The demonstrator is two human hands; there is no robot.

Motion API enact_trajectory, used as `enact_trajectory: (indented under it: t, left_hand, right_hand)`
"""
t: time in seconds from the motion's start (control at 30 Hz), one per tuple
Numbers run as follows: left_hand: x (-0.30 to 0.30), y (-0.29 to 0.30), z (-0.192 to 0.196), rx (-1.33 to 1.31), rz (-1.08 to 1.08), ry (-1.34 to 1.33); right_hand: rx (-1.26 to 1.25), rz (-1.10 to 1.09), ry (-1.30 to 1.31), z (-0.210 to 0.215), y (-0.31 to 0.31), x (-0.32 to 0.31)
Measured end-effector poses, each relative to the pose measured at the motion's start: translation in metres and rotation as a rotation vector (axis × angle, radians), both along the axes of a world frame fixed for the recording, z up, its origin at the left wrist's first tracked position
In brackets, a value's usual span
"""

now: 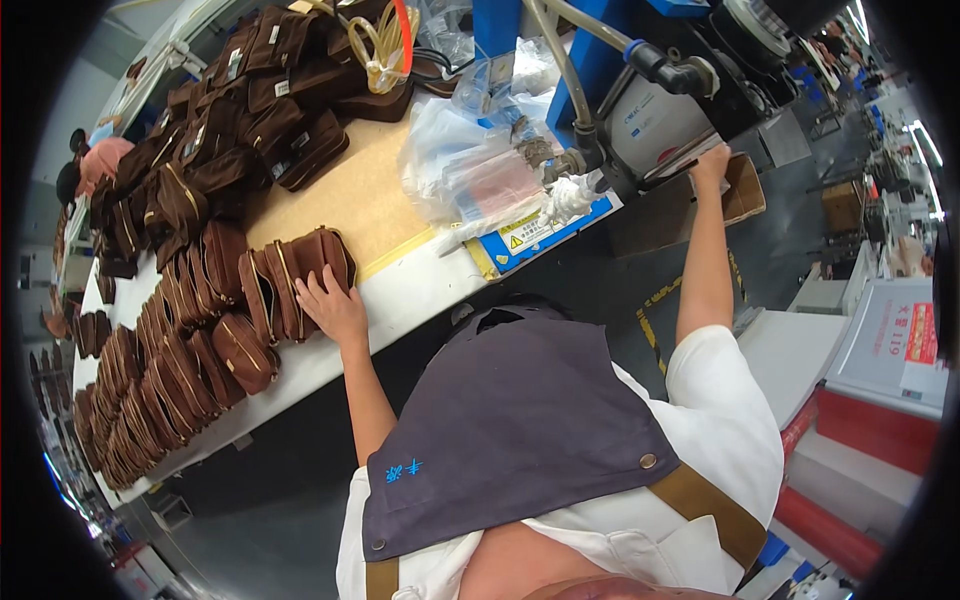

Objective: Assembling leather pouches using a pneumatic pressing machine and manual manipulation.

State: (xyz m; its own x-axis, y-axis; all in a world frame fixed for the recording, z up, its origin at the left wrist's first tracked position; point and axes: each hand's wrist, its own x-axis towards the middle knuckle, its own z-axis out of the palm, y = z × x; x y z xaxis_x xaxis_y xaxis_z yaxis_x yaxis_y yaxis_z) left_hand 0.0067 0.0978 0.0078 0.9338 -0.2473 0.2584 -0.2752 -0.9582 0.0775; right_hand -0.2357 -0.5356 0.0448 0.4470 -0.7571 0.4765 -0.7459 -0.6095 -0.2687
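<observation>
My left hand [332,306] rests with spread fingers on the end of a short row of brown zippered pouches [283,272] at the table's near edge. More brown zippered pouches [165,370] stand packed in rows to the left. On the far right, my outstretched right hand [712,168] is closed at the lower edge of a machine [655,115] with a grey panel, above an open cardboard box [742,190]. What its fingers hold is too small and partly hidden to make out.
Darker brown bags [215,125] lie heaped at the back left of the table [385,315]. Clear plastic bags [450,160] and crumpled white material [572,200] sit beside the machine's blue base [545,240]. Hoses hang overhead. A white cabinet [880,350] stands to the right; people are far left.
</observation>
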Motion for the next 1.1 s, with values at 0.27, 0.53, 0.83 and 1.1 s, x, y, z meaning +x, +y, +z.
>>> enact_trajectory:
  t: [0.27,0.53,0.83,1.1]
  left_hand:
    - [-0.002,0.009,-0.007,0.018,-0.058,-0.04]
    - [0.008,0.008,-0.004,0.027,-0.011,-0.152]
    - [-0.005,0.012,0.061,-0.679,0.089,0.142]
    - [-0.025,0.001,0.043,-0.409,0.036,-0.117]
  right_hand:
    - [0.264,0.1,0.1,-0.101,-0.023,-0.002]
    - [-0.025,0.751,-0.13,-0.034,0.257,0.065]
    - [0.098,1.07,0.447,-0.047,0.351,0.192]
    - [0.031,0.989,0.671,-0.044,0.355,0.207]
